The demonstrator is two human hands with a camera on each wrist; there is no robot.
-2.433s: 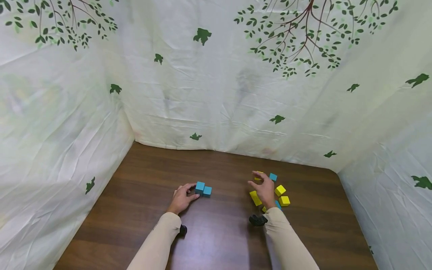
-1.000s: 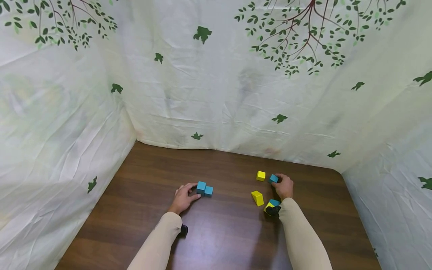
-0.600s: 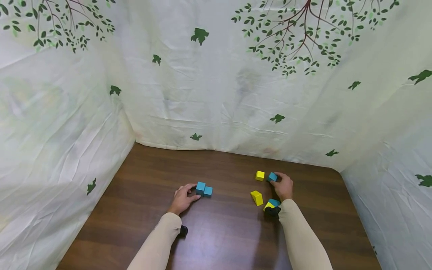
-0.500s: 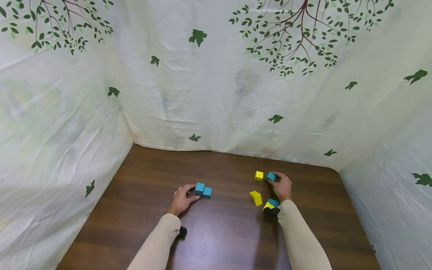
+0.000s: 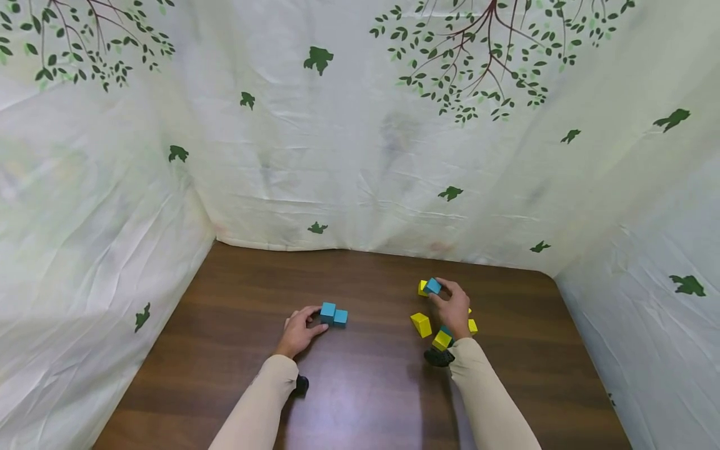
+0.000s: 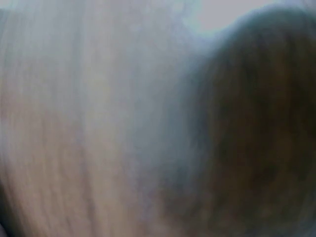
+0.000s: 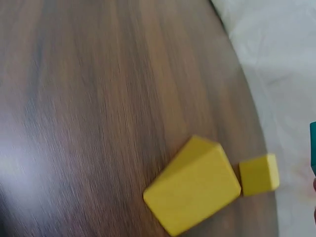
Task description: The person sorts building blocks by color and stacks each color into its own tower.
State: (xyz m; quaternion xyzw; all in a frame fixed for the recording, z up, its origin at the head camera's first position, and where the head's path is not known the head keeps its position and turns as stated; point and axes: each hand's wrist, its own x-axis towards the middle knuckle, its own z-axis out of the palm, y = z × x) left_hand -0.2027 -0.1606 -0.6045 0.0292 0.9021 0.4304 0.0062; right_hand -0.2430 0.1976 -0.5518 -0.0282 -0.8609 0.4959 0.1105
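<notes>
My left hand [image 5: 297, 332] holds the left side of a blue block [image 5: 328, 312], thumb at the front and fingers behind. A second blue block [image 5: 340, 318] sits against its right side and looks lower. At the right, a blue cube [image 5: 432, 286] is pinched between the thumb and fingers of my right hand [image 5: 453, 309]. It partly covers a yellow cube [image 5: 422, 288]; in the right wrist view only the edge of the held cube [image 7: 313, 148] shows. A yellow slant-sided block [image 5: 420, 325] lies left of that wrist. The left wrist view is too blurred to tell anything.
Below my right hand lie a yellow block [image 5: 442, 340] and a partly hidden blue block [image 5: 447, 330]. More yellow [image 5: 472, 326] shows just right of the wrist. Pale leaf-printed cloth [image 5: 360, 156] walls in the brown table [image 5: 371, 387] at the back and sides.
My right hand came over to the blue cube at the back right, gripped it and shifted it left, in front of the yellow cube. My left hand stays at its blue block.
</notes>
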